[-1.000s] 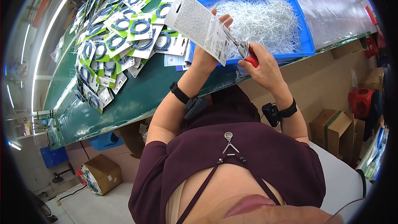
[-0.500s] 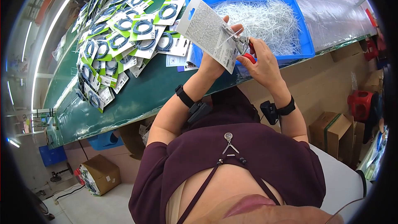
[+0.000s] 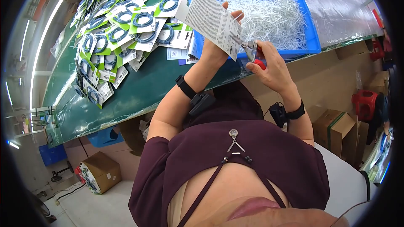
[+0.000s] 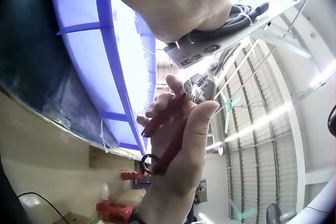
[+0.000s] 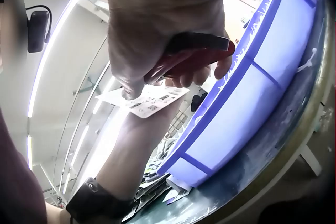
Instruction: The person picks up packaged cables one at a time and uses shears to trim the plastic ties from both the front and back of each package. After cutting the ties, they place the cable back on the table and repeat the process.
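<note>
My left hand (image 3: pixel 213 54) holds a white printed card (image 3: pixel 206 19) tilted up, its text side facing me and most of the fingers hidden behind it. A dark coiled cable (image 4: pixel 239 19) on the card's other face lies against this hand in the left wrist view. My right hand (image 3: pixel 272 68) grips red-handled cutters (image 3: pixel 251 50), whose metal tips overlap the card's lower right edge. The spring between the handles shows in the left wrist view, and thin white strips (image 4: pixel 223 91) stick out near the cutter head.
A blue bin (image 3: pixel 313 38) full of thin white plastic strips (image 3: pixel 273 21) stands behind my hands. Many carded cable coils (image 3: pixel 122 33) are heaped on the green table (image 3: pixel 130 96) to the left. Cardboard boxes (image 3: pixel 334 128) and a red stool (image 3: pixel 364 105) stand at the lower right.
The card first moved slightly right and down, then back up and left. The cutters have drawn a little away toward the lower right. A white strip that crossed the card's front no longer shows there.
</note>
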Action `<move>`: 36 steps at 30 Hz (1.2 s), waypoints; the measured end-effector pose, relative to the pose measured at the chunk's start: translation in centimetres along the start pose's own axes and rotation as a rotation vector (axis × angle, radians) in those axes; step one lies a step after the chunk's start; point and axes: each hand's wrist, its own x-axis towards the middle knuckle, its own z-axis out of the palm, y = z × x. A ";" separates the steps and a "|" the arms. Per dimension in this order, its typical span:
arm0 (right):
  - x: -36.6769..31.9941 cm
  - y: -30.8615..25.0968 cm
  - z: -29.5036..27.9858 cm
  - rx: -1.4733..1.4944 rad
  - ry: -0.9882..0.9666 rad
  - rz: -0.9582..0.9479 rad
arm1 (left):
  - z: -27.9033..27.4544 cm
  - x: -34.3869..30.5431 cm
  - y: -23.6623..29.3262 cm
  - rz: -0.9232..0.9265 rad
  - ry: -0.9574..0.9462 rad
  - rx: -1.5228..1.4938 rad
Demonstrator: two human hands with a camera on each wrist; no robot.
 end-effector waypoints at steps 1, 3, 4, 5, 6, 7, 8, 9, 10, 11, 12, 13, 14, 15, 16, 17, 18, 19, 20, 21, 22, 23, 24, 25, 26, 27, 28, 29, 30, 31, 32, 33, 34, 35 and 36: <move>-0.1 -0.2 0.0 -0.025 -0.012 -0.018 | 0.2 0.0 -0.1 0.000 0.004 0.020; 0.0 -0.5 0.1 -0.010 -0.007 -0.021 | 0.6 0.0 -0.2 0.005 0.009 0.062; 0.1 -0.6 0.1 0.007 -0.004 -0.026 | 0.7 0.0 -0.2 0.007 0.010 0.063; 0.2 -0.8 0.2 0.024 -0.002 -0.031 | 0.8 -0.1 -0.3 0.005 0.028 0.087; 0.3 -0.9 0.2 0.025 -0.003 -0.033 | 0.9 -0.2 -0.3 0.003 0.047 0.111; 0.4 -0.9 0.2 0.013 -0.017 -0.038 | 1.0 -0.2 -0.4 0.000 0.064 0.134; 0.5 -1.0 0.3 0.001 -0.030 -0.044 | 1.0 -0.2 -0.4 0.000 0.064 0.135; 0.6 -1.0 0.2 -0.012 -0.043 -0.050 | 1.0 -0.2 -0.4 -0.003 0.069 0.137; 0.6 -0.9 0.3 -0.013 -0.043 -0.051 | 1.0 -0.2 -0.5 -0.006 0.073 0.139; 0.5 -0.7 0.5 -0.007 -0.039 -0.045 | 0.9 -0.2 -0.5 -0.009 0.078 0.141; 0.4 -0.5 0.7 -0.001 -0.035 -0.040 | 0.8 -0.2 -0.6 -0.009 0.078 0.140; 0.3 -0.4 1.0 0.007 -0.032 -0.034 | 0.6 -0.2 -0.6 -0.012 0.083 0.154; 0.3 -0.3 1.1 0.006 -0.031 -0.035 | 0.5 -0.2 -0.7 -0.014 0.088 0.168; 0.2 -0.3 1.2 0.030 -0.032 -0.025 | 0.5 -0.2 -0.7 -0.017 0.092 0.182; 0.0 -0.3 1.2 0.053 -0.032 -0.014 | 0.5 -0.2 -0.7 -0.017 0.092 0.181; -0.1 -0.3 1.3 0.076 -0.032 -0.004 | 0.6 -0.1 -0.7 -0.018 0.106 0.197; -0.2 -0.3 1.4 0.075 -0.032 -0.005 | 0.7 0.0 -0.7 -0.018 0.120 0.213; -0.4 -0.3 1.4 0.088 -0.035 0.012 | 0.7 0.0 -0.7 -0.018 0.135 0.228; -0.6 -0.3 1.5 0.101 -0.038 0.028 | 0.7 0.1 -0.7 -0.018 0.133 0.227; -0.8 -0.4 1.5 0.114 -0.042 0.045 | 0.6 0.2 -0.6 -0.014 0.122 0.173; -0.9 -0.3 1.4 0.114 -0.045 0.043 | 0.5 0.1 -0.4 -0.008 0.113 0.120; -1.1 0.1 1.1 0.238 -0.053 0.112 | 0.3 0.0 -0.1 0.002 0.106 0.068; -1.2 0.6 0.7 0.362 -0.067 0.177 | 0.1 -0.5 0.5 0.017 0.115 0.070; -1.1 1.0 0.5 0.487 -0.094 0.239 | -0.1 -1.4 1.6 0.018 0.051 0.025; -0.9 1.3 0.4 0.720 -0.060 0.268 | -0.5 -2.6 3.1 0.031 -0.006 -0.015; -0.7 1.8 0.4 0.954 -0.043 0.302 | -1.1 -4.1 4.9 0.056 -0.056 -0.049; -0.4 2.7 0.6 1.101 -0.037 0.289 | -2.4 -6.2 7.1 0.110 -0.014 -0.031; 0.0 3.7 0.8 1.251 -0.045 0.286 | -3.9 -9.3 9.7 0.100 -0.046 0.069; 0.5 4.2 0.8 1.324 -0.067 0.270 | -5.1 -12.9 12.3 0.087 -0.065 0.172; 0.9 4.6 0.8 1.399 -0.088 0.261 | -5.1 -17.3 14.3 0.200 0.208 0.345; 1.3 5.3 1.0 1.453 -0.102 0.268 | -4.6 -21.8 15.8 0.303 0.487 0.508; 1.8 5.8 1.4 1.505 -0.109 0.277 | -4.2 -25.5 16.6 0.414 0.710 0.592; 2.3 5.8 1.7 1.518 -0.183 0.276 | -4.1 -29.0 17.4 0.518 0.930 0.668; 2.7 5.6 1.8 1.526 -0.184 0.267 | -5.0 -33.1 17.9 0.611 1.079 0.702; 3.4 5.3 2.1 1.532 -0.175 0.259 | -6.4 -37.4 17.9 0.699 1.222 0.732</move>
